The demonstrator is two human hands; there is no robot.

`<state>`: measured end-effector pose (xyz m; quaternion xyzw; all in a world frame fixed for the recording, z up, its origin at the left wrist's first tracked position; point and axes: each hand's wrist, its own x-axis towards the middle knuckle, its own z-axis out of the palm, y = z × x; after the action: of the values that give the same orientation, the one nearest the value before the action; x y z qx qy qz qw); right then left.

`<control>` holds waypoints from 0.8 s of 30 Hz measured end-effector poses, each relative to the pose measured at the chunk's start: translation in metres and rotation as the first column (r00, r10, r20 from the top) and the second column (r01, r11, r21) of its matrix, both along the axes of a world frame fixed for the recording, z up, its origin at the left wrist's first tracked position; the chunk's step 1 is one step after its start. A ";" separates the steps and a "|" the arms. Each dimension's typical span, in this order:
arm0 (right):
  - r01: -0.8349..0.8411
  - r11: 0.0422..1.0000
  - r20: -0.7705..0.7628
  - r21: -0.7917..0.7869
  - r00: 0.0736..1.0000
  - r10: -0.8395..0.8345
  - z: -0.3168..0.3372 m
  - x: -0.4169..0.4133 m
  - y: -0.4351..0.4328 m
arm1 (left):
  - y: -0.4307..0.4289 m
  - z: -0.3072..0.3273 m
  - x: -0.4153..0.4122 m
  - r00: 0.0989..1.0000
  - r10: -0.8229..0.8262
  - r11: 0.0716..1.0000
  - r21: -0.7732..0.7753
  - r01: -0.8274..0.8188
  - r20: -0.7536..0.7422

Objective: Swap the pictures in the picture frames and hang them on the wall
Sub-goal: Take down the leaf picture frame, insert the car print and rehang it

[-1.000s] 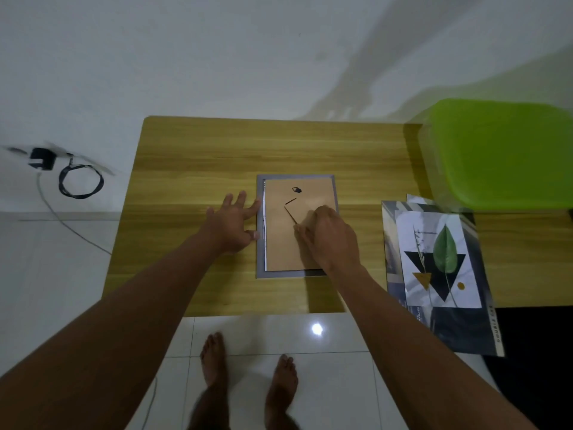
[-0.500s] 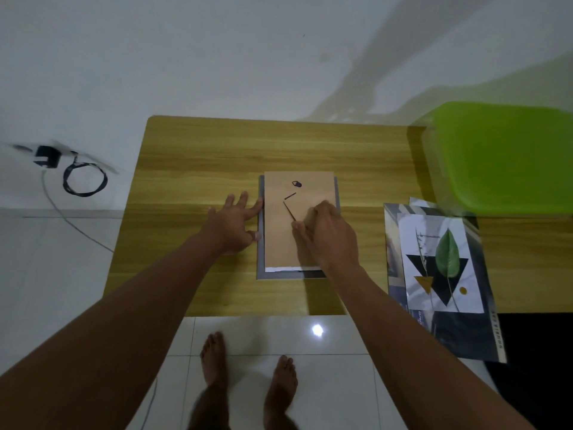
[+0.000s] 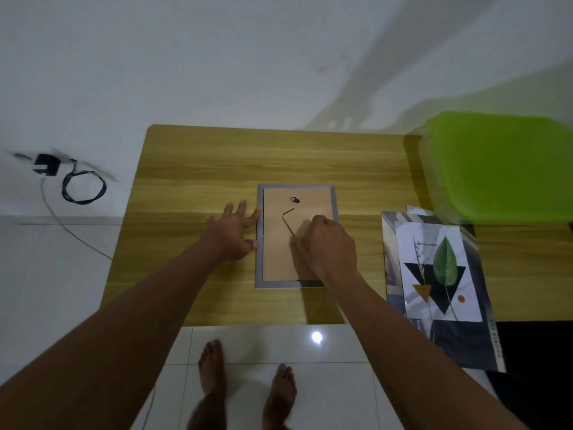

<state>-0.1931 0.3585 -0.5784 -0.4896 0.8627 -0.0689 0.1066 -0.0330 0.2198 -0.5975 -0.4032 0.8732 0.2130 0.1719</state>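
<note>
Brown backing board (image 3: 276,262) sits in grey picture frame (image 3: 279,284), picture centre. Left hand (image 3: 231,235) flat, fingers spread, braces frame's left edge; right hand (image 3: 330,248) pinches easel stand (image 3: 299,223). Likely freeing backing; next: steady pull, frame pinned.

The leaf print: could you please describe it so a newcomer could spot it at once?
On the wooden table, look to the right end, where a green bin sits. In front of it lies a stack of sheets; the leaf print is on top, the only one showing a green leaf over black triangles.
</note>
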 end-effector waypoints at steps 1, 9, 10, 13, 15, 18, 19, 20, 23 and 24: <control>0.007 1.000 -0.010 -0.002 1.000 -0.007 0.000 0.000 -0.001 | 0.000 0.000 0.000 1.000 0.003 1.000 0.003 -0.003 -0.003; -0.018 0.999 -0.016 0.039 1.000 0.018 0.000 0.001 -0.004 | -0.001 -0.002 0.001 1.000 -0.001 1.000 0.002 0.001 0.003; -0.006 0.999 -0.006 0.036 1.000 0.006 -0.001 0.001 -0.003 | -0.001 -0.002 0.001 1.000 -0.004 1.000 0.001 0.004 0.008; 0.016 1.000 0.008 0.012 1.000 -0.016 -0.004 0.002 0.000 | -0.001 -0.001 0.000 1.000 -0.002 1.000 -0.004 0.002 0.010; -0.006 1.000 -0.011 0.017 1.000 0.007 -0.006 0.004 0.001 | -0.001 -0.001 0.000 1.000 -0.003 1.000 0.001 0.003 0.013; -0.058 0.998 -0.032 0.015 0.998 0.059 -0.011 0.007 0.004 | -0.002 -0.002 0.000 1.000 -0.001 1.000 0.003 0.001 0.019; -0.090 0.996 -0.049 0.018 0.995 0.090 -0.014 0.008 0.007 | -0.002 -0.002 0.000 1.000 0.002 1.000 0.005 -0.002 0.018; -0.131 0.991 -0.069 0.022 0.989 0.132 -0.017 0.007 0.011 | -0.002 -0.002 0.000 1.000 0.002 1.000 0.007 -0.002 0.015; -0.252 0.967 -0.062 0.047 0.965 0.255 -0.027 -0.001 0.023 | -0.002 -0.003 0.000 1.000 -0.004 1.000 0.003 0.004 0.011; -0.278 0.959 -0.018 0.056 0.960 0.279 -0.029 -0.005 0.025 | -0.002 -0.003 0.000 1.000 -0.007 1.000 -0.002 0.007 0.011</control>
<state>-0.1981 0.3839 -0.6073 -0.6039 0.7880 -0.0239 0.1170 -0.0328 0.2177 -0.6006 -0.4013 0.8739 0.2095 0.1770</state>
